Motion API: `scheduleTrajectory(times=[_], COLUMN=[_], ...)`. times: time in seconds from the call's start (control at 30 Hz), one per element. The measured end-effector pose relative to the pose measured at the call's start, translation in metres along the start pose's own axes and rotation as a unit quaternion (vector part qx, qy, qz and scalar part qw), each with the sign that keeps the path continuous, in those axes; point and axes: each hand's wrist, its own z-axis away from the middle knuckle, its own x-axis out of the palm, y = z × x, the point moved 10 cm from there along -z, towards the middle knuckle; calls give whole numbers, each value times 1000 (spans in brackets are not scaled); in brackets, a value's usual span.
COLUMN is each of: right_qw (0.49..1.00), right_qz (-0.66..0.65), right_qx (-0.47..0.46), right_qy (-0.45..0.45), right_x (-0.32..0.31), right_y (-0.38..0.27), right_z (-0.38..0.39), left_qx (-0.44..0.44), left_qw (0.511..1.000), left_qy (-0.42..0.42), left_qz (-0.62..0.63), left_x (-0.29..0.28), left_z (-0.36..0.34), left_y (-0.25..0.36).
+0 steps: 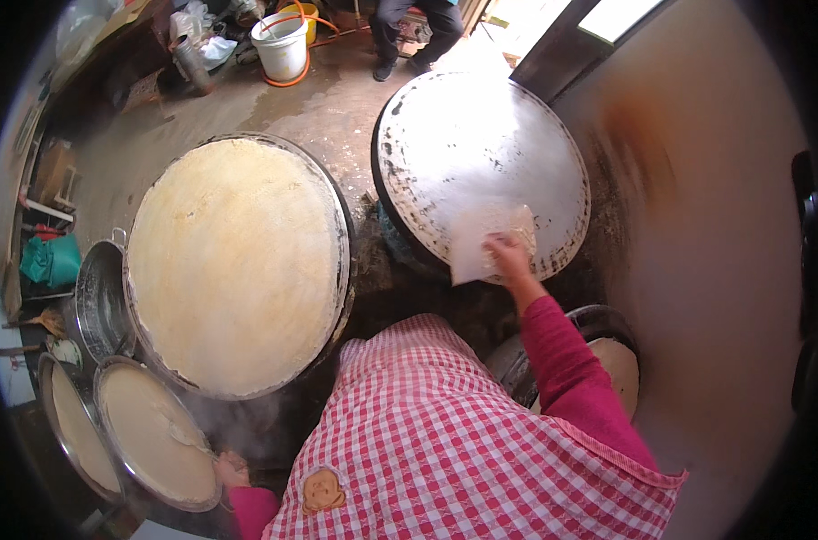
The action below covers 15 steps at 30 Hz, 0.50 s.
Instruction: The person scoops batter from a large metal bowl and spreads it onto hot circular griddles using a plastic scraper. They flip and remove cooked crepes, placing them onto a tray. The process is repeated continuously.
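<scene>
My right hand (510,254), reaching forward, is closed on a flat, pale, squarish scraper (470,245) with batter smears; it is partly blurred. It is over the near edge of a large round griddle (481,144), whose bare surface shines and has dark scorched flecks round the rim. Low on the left, my left hand (232,469) is closed at the rim of a metal basin of cream-coloured batter (152,432). A ladle (186,437) seems to lie in that batter, its handle leading to my fingers. A thin, pale yellow pancake (233,261) covers the left griddle.
Another batter basin (80,432) and a metal pot (103,297) stand at the left. Beside my right arm is a container of batter (614,364). A white bucket (281,47) with an orange hose and a seated person's legs (413,36) are at the back. A wall (706,225) bounds the right.
</scene>
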Motion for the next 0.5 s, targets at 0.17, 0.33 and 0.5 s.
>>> scheduleTrajectory(times=[0.17, 0.33, 0.5], right_qw=[987, 976, 975], right_qz=[99, 39, -103], right_qx=[-55, 50, 34], right_qy=[113, 207, 193], right_x=[-40, -139, -148], right_y=[5, 8, 3], right_z=[3, -21, -11], left_qx=[-17, -244, 72], left_qw=[998, 963, 893], left_qy=[48, -100, -244], left_qz=[28, 58, -370], left_x=[6, 56, 195], left_z=[15, 53, 71], left_y=[-35, -110, -90])
